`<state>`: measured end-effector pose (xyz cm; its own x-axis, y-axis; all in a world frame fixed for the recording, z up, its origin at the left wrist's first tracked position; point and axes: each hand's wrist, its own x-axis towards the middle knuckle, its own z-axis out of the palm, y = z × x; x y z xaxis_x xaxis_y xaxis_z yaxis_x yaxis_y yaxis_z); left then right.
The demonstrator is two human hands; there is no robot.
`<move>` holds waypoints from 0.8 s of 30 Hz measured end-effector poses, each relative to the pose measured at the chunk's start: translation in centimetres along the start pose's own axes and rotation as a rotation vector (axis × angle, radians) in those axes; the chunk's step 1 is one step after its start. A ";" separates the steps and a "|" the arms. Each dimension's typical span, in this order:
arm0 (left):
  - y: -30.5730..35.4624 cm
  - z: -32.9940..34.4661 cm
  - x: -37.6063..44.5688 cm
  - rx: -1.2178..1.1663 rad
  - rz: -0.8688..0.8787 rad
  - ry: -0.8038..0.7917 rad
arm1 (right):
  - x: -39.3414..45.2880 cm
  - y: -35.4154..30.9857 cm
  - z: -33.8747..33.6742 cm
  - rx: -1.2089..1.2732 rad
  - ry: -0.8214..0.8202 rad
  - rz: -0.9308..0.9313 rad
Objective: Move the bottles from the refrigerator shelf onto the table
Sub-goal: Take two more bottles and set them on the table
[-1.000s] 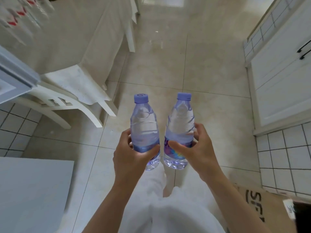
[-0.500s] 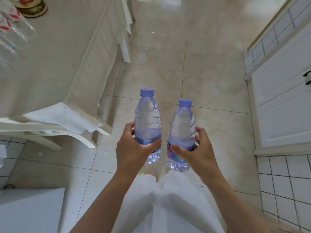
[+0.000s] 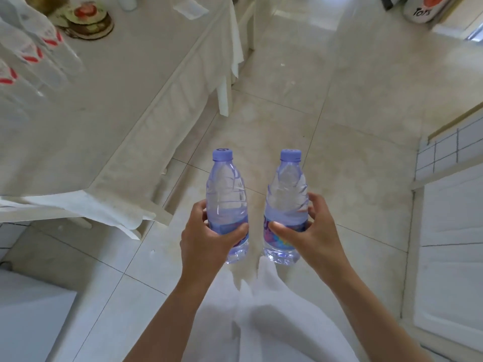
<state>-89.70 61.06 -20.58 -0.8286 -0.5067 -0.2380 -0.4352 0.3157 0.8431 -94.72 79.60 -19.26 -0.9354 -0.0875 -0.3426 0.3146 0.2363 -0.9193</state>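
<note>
I carry two clear water bottles with purple caps, upright, over the tiled floor. My left hand [image 3: 209,239] grips the left bottle [image 3: 226,189] round its lower half. My right hand [image 3: 311,231] grips the right bottle [image 3: 287,194] round its label. The two bottles stand a little apart, side by side. The table [image 3: 109,100] with a cream cloth lies ahead to the left. Several clear bottles with red labels [image 3: 34,50] stand at its left edge, blurred. The refrigerator shelf is out of view.
A round dish [image 3: 88,22] and a white paper [image 3: 190,9] lie on the table's far part. A white chair [image 3: 86,215] is tucked under the near table edge. White cabinets [image 3: 449,252] line the right side. A white surface [image 3: 31,322] fills the lower left corner.
The view has swung up and left, bringing more of the table into sight and nearer. Both hands keep their hold on the bottles, which stay upright.
</note>
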 end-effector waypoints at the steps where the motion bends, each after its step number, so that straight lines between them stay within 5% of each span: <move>1: 0.6 0.5 0.7 -0.011 -0.019 0.030 | 1.6 -0.8 -0.4 -0.010 -0.028 -0.010; 12: 2.5 -0.4 9.2 -0.014 -0.196 0.262 | 14.9 -7.1 3.7 -0.084 -0.280 -0.085; 24: 2.1 -10.4 25.5 -0.090 -0.263 0.380 | 26.8 -15.4 18.8 -0.180 -0.358 -0.120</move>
<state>-108.10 40.43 -19.87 -0.4997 -0.8231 -0.2698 -0.5667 0.0751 0.8205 -121.55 55.39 -17.92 -0.8384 -0.4481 -0.3102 0.1441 0.3666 -0.9192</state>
